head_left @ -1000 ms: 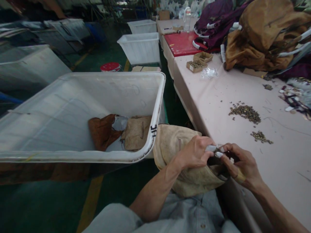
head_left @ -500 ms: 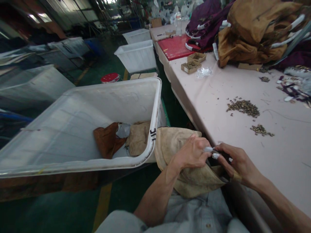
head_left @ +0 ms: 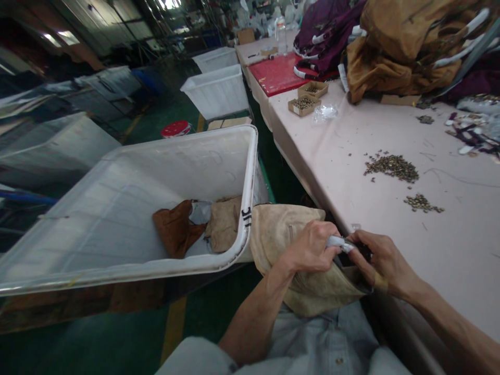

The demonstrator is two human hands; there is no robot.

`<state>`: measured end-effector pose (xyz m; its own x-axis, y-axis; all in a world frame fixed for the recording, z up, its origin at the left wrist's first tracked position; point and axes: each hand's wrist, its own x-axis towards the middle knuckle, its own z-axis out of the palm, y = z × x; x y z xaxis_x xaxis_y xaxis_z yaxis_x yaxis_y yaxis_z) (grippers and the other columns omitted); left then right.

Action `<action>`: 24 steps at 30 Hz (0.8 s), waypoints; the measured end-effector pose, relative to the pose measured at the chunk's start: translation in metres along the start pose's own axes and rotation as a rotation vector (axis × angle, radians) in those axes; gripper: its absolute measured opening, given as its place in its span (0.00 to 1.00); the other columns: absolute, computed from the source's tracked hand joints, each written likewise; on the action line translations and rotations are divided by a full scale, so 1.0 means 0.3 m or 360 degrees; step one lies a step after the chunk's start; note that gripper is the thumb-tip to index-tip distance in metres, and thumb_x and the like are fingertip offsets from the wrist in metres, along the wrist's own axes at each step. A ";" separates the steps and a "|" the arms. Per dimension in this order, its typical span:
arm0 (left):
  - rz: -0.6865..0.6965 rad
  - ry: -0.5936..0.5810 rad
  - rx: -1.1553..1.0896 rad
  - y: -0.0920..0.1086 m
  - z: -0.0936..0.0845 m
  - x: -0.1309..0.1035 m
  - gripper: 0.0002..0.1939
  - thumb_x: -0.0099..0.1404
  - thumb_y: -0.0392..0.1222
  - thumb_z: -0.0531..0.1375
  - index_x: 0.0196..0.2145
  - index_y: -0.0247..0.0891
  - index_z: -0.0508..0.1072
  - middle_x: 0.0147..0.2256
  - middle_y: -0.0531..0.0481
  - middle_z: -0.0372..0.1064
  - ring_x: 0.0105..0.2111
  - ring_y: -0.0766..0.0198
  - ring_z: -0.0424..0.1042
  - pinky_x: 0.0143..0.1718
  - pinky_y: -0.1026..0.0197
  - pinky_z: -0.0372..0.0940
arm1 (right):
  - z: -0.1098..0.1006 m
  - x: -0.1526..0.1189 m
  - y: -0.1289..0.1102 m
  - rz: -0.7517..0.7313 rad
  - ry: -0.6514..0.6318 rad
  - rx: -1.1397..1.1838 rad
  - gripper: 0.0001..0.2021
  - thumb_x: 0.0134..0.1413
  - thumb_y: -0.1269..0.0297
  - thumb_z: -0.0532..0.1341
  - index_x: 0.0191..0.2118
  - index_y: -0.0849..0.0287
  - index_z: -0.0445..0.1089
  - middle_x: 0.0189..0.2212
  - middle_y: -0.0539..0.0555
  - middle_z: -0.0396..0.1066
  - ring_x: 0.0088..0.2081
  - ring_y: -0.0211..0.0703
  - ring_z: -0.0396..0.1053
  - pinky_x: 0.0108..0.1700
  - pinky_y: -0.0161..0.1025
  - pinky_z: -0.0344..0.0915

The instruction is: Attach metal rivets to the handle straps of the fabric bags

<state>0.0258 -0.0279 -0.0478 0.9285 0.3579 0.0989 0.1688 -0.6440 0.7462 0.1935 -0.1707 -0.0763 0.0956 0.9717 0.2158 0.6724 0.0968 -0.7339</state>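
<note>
A tan bag lies across my lap, its mouth turned toward the table edge. My left hand is closed at the bag's upper edge, pinching a white-wrapped strip that looks like a covered handle or strap end. From the other side my right hand is closed on the same white-wrapped part, thumb and fingers meeting there. Tape is wound round a finger of the right hand near its base. What lies under the right fingers, inside the dark bag opening, is hidden.
Left of me stands a large white bin holding a brown bag and a tan bag. On the table are piles of small metal fittings, two cardboard boxes, and heaped brown bags and purple bags.
Both hands stay at the white-wrapped part with only slight finger shifts. The view has tilted a little; the bag keeps its place on my lap.
</note>
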 end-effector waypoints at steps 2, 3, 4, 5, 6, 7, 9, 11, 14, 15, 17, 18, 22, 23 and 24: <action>0.0025 0.0020 -0.0010 0.001 0.007 0.006 0.03 0.58 0.34 0.61 0.33 0.36 0.73 0.30 0.49 0.71 0.30 0.61 0.69 0.30 0.60 0.59 | 0.000 -0.001 0.006 0.0009 0.0035 -0.0029 0.05 0.66 0.64 0.60 0.39 0.58 0.70 0.27 0.49 0.69 0.25 0.39 0.64 0.29 0.38 0.58; 0.0038 0.0037 -0.0024 0.002 0.010 0.009 0.02 0.58 0.34 0.62 0.32 0.36 0.73 0.29 0.49 0.70 0.30 0.62 0.69 0.30 0.61 0.58 | -0.003 0.000 0.008 0.0004 0.0055 -0.0033 0.05 0.66 0.64 0.60 0.38 0.58 0.70 0.26 0.49 0.68 0.25 0.39 0.64 0.29 0.38 0.58; 0.0048 0.0056 -0.0045 0.002 0.010 0.012 0.02 0.58 0.34 0.62 0.32 0.35 0.73 0.29 0.49 0.70 0.29 0.62 0.68 0.29 0.61 0.58 | -0.007 0.001 0.009 -0.0010 0.0073 -0.0022 0.05 0.65 0.64 0.60 0.38 0.58 0.70 0.26 0.49 0.68 0.25 0.39 0.63 0.29 0.38 0.57; 0.0059 0.0074 -0.0075 0.001 0.010 0.015 0.02 0.58 0.34 0.62 0.32 0.35 0.73 0.29 0.50 0.70 0.29 0.62 0.68 0.29 0.61 0.58 | -0.013 0.003 0.009 -0.0030 0.0082 0.0007 0.05 0.65 0.64 0.60 0.38 0.58 0.69 0.26 0.49 0.67 0.25 0.39 0.63 0.29 0.37 0.57; 0.0069 0.0093 -0.0111 0.000 0.009 0.017 0.02 0.58 0.34 0.62 0.32 0.35 0.73 0.29 0.50 0.69 0.29 0.63 0.67 0.29 0.61 0.58 | -0.020 0.005 0.008 -0.0052 0.0077 0.0051 0.05 0.65 0.64 0.60 0.37 0.58 0.69 0.26 0.49 0.67 0.25 0.38 0.63 0.29 0.37 0.57; 0.0080 0.0106 -0.0153 -0.001 0.006 0.018 0.03 0.58 0.33 0.62 0.32 0.35 0.73 0.29 0.50 0.69 0.29 0.63 0.67 0.30 0.61 0.58 | -0.028 0.007 0.008 -0.0073 0.0062 0.0098 0.05 0.65 0.64 0.59 0.37 0.58 0.69 0.26 0.49 0.66 0.25 0.38 0.62 0.29 0.37 0.57; 0.0094 0.0126 -0.0228 -0.006 0.003 0.019 0.04 0.58 0.33 0.62 0.34 0.35 0.74 0.30 0.50 0.69 0.29 0.63 0.66 0.30 0.61 0.58 | -0.040 0.009 0.009 -0.0095 0.0015 0.0174 0.05 0.65 0.64 0.59 0.38 0.58 0.69 0.27 0.49 0.66 0.26 0.38 0.62 0.30 0.36 0.58; 0.0104 0.0157 -0.0275 -0.013 0.005 0.017 0.06 0.57 0.32 0.62 0.35 0.35 0.75 0.31 0.50 0.70 0.30 0.63 0.67 0.31 0.61 0.59 | -0.044 0.008 0.016 -0.0072 -0.0025 0.0194 0.05 0.65 0.64 0.59 0.38 0.58 0.70 0.28 0.49 0.67 0.27 0.38 0.63 0.31 0.36 0.59; 0.0144 0.0209 -0.0347 -0.025 0.021 0.012 0.11 0.57 0.32 0.62 0.40 0.35 0.75 0.36 0.48 0.72 0.35 0.60 0.70 0.37 0.60 0.64 | -0.035 0.002 0.031 0.0014 -0.0085 0.0173 0.06 0.64 0.62 0.59 0.37 0.58 0.70 0.27 0.49 0.67 0.27 0.39 0.63 0.31 0.37 0.59; 0.0160 0.0213 -0.0373 -0.027 0.027 0.011 0.12 0.57 0.32 0.62 0.41 0.36 0.75 0.38 0.47 0.73 0.38 0.59 0.71 0.40 0.59 0.65 | -0.030 0.000 0.035 0.0040 -0.0110 0.0168 0.06 0.64 0.62 0.59 0.37 0.58 0.70 0.26 0.49 0.67 0.26 0.40 0.63 0.30 0.37 0.58; 0.0162 0.0199 -0.0392 -0.029 0.037 0.009 0.13 0.58 0.32 0.61 0.43 0.36 0.75 0.40 0.46 0.73 0.41 0.58 0.72 0.44 0.57 0.66 | -0.023 -0.003 0.039 0.0069 -0.0152 0.0174 0.07 0.64 0.62 0.59 0.37 0.58 0.71 0.26 0.49 0.67 0.26 0.40 0.63 0.30 0.38 0.58; 0.0146 0.0187 -0.0379 -0.029 0.039 0.008 0.13 0.59 0.32 0.61 0.43 0.36 0.75 0.40 0.46 0.74 0.41 0.58 0.72 0.44 0.57 0.66 | -0.021 -0.004 0.039 0.0076 -0.0161 0.0180 0.07 0.64 0.62 0.59 0.37 0.58 0.71 0.26 0.49 0.68 0.26 0.40 0.64 0.30 0.38 0.58; 0.0090 0.0151 -0.0276 -0.024 0.043 0.005 0.11 0.60 0.34 0.62 0.41 0.37 0.75 0.38 0.48 0.73 0.38 0.59 0.71 0.43 0.57 0.65 | -0.021 -0.005 0.031 0.0095 -0.0184 0.0210 0.07 0.64 0.63 0.58 0.39 0.59 0.72 0.28 0.50 0.70 0.28 0.41 0.66 0.32 0.38 0.61; 0.0090 0.0158 -0.0253 -0.022 0.046 0.004 0.10 0.60 0.34 0.62 0.41 0.37 0.74 0.37 0.48 0.73 0.38 0.59 0.71 0.43 0.57 0.65 | -0.022 -0.004 0.030 0.0093 -0.0192 0.0216 0.07 0.64 0.63 0.58 0.39 0.58 0.72 0.29 0.51 0.71 0.29 0.41 0.67 0.33 0.38 0.61; 0.0090 0.0174 -0.0227 -0.021 0.050 0.003 0.09 0.60 0.35 0.62 0.40 0.37 0.74 0.37 0.48 0.73 0.37 0.59 0.71 0.42 0.57 0.65 | -0.023 -0.004 0.029 0.0087 -0.0196 0.0216 0.06 0.64 0.64 0.58 0.39 0.58 0.71 0.29 0.51 0.71 0.29 0.42 0.68 0.33 0.38 0.62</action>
<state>0.0305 -0.0336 -0.0622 0.8925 0.4000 0.2084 0.0615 -0.5656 0.8224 0.2043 -0.1724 -0.0785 0.0329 0.9946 0.0988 0.5627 0.0633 -0.8243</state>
